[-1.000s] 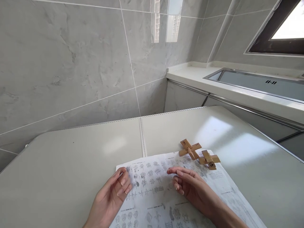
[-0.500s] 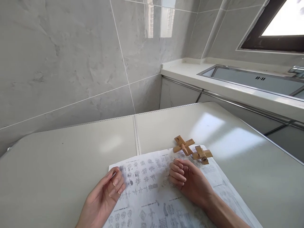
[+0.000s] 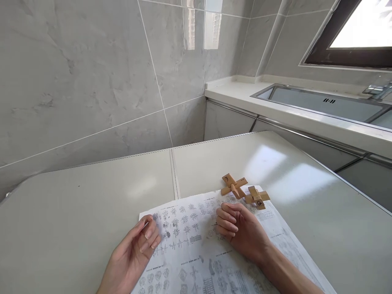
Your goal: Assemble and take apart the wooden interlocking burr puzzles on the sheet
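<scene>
A printed sheet of puzzle diagrams [image 3: 196, 245] lies on the pale table [image 3: 92, 204] in front of me. My left hand [image 3: 134, 253] rests at the sheet's left edge, palm turned inward, fingers loosely bent and holding nothing. On the sheet lies my right hand [image 3: 241, 232], its fingers curled into a loose fist with nothing visible in them. Just beyond its knuckles are two wooden cross-shaped puzzle pieces, one [image 3: 233, 185] partly off the sheet's far edge and one [image 3: 257, 197] on its corner, both marked with black letters.
A seam [image 3: 173, 173] splits the table into two halves. Grey tiled wall [image 3: 92, 81] stands right behind it. To the right runs a white counter [image 3: 306, 118] with a steel sink [image 3: 330, 102], a tap [image 3: 378, 90] and a window [image 3: 361, 32] above.
My right hand's fingers have curled in from stretched out to a loose fist and moved closer to the wooden pieces. The view has shifted slightly right. The left hand has barely moved.
</scene>
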The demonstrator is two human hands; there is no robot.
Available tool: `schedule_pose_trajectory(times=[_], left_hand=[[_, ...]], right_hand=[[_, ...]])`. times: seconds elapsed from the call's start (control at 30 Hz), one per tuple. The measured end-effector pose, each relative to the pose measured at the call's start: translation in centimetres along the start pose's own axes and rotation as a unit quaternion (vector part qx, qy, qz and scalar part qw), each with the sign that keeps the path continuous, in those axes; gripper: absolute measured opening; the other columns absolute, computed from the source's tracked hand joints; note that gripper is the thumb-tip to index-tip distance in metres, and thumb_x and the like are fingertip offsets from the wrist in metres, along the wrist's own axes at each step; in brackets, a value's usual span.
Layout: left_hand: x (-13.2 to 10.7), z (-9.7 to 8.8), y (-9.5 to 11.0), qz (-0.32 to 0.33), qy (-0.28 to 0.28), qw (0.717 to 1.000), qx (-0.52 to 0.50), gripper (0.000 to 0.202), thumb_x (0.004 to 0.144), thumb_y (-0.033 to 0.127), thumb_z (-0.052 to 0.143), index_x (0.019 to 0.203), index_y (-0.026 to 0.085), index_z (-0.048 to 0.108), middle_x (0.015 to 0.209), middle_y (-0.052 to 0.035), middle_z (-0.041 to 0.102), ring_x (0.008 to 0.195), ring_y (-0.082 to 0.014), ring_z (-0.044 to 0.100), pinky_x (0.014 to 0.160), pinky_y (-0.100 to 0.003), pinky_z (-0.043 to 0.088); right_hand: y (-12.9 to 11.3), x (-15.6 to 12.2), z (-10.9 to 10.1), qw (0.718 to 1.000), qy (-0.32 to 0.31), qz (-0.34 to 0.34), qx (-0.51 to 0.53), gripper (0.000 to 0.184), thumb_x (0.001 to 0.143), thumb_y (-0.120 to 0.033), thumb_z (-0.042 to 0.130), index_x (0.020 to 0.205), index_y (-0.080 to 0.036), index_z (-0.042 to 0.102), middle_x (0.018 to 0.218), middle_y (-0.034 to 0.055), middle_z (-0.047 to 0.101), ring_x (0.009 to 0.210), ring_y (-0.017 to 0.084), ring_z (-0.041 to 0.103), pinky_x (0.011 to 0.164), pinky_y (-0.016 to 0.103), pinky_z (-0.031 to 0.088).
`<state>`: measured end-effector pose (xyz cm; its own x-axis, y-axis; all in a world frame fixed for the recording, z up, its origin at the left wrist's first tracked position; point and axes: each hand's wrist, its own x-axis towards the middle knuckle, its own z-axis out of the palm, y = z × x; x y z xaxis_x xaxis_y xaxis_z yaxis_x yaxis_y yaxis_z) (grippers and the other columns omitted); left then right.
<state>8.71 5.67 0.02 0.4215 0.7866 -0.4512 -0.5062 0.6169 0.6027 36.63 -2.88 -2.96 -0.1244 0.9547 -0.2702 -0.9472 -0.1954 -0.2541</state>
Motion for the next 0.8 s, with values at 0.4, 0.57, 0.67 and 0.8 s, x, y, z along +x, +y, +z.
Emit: schedule_pose_trajectory(times=[0.4,0.57,0.67,0.8], left_hand=[[-0.1,0.3,0.1,0.000,0.015,1.000,0.001,0.006,0.088,0.011,0.074,0.094,0.014,0.074,0.073,0.0032,0.045,0.056,-0.0071,0.036,0.057,-0.026,0.054],[0.0,0.3,0.2,-0.002,0.013,1.000,0.005,0.007,0.087,0.011,0.074,0.093,0.014,0.073,0.073,0.0025,0.046,0.057,-0.0081,0.040,0.058,-0.027,0.055],[0.0,0.3,0.2,0.000,0.019,1.000,0.004,0.009,0.085,0.010,0.074,0.093,0.015,0.073,0.073,0.0022,0.047,0.058,-0.0086,0.041,0.058,-0.027,0.055],[0.0,0.2,0.2,-0.003,0.021,1.000,0.007,0.010,0.087,0.009,0.073,0.094,0.016,0.073,0.074,0.0021,0.047,0.058,-0.0089,0.042,0.059,-0.027,0.055]], right_hand=[[-0.2,-0.1,-0.4,0.997,-0.018,-0.065,0.033,0.063,0.087,-0.033,0.080,0.059,-0.023,0.024,0.056,-0.0103,0.020,0.046,0.008,0.014,0.042,0.021,0.025],[-0.9,-0.4,-0.7,0.993,-0.003,-0.093,0.078,0.067,0.091,-0.048,0.074,0.057,-0.023,0.022,0.053,-0.0102,0.020,0.044,0.008,0.011,0.040,0.023,0.024],[-1.3,-0.5,-0.9,0.989,0.005,-0.107,0.098,0.068,0.093,-0.054,0.069,0.056,-0.023,0.021,0.051,-0.0096,0.022,0.044,0.008,0.012,0.040,0.023,0.025],[-1.9,-0.6,-1.2,0.986,0.015,-0.132,0.104,0.067,0.095,-0.056,0.068,0.056,-0.023,0.025,0.051,-0.0093,0.023,0.044,0.008,0.013,0.040,0.023,0.026]])
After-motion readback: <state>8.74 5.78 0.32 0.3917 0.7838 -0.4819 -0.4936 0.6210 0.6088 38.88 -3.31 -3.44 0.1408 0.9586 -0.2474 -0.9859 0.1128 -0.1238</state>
